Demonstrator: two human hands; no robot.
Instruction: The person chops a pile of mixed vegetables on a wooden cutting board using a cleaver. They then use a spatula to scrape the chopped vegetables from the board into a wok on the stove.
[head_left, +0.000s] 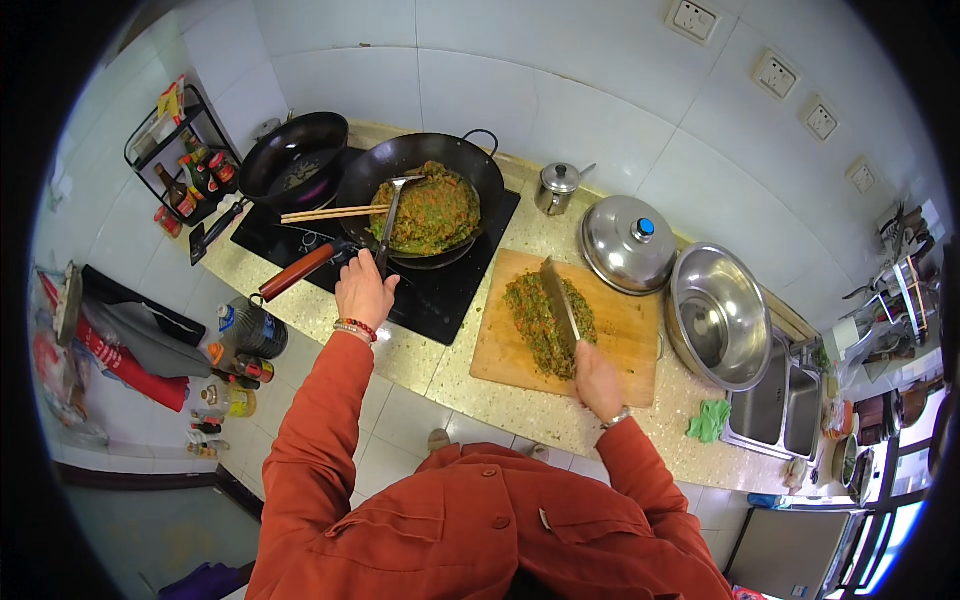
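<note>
My right hand (597, 381) grips the handle of a cleaver (561, 298), its blade upright in a pile of finely chopped green and orange food (536, 322) on a wooden cutting board (495, 352). My left hand (366, 291) is at the handle end of a metal spatula (391, 217); the fingers partly hide how it meets the handle. The spatula's head rests in a black wok (367, 172) that holds more of the chopped mixture (439, 214). A pair of wooden chopsticks (330, 214) lies across the wok's rim.
The wok sits on a black cooktop (435, 300) beside a second dark pan (300, 161). Behind the board are a small metal pot (558, 187) and a domed lid (628, 244). A steel basin (718, 315), green cloth (709, 421) and double sink (759, 405) are at right.
</note>
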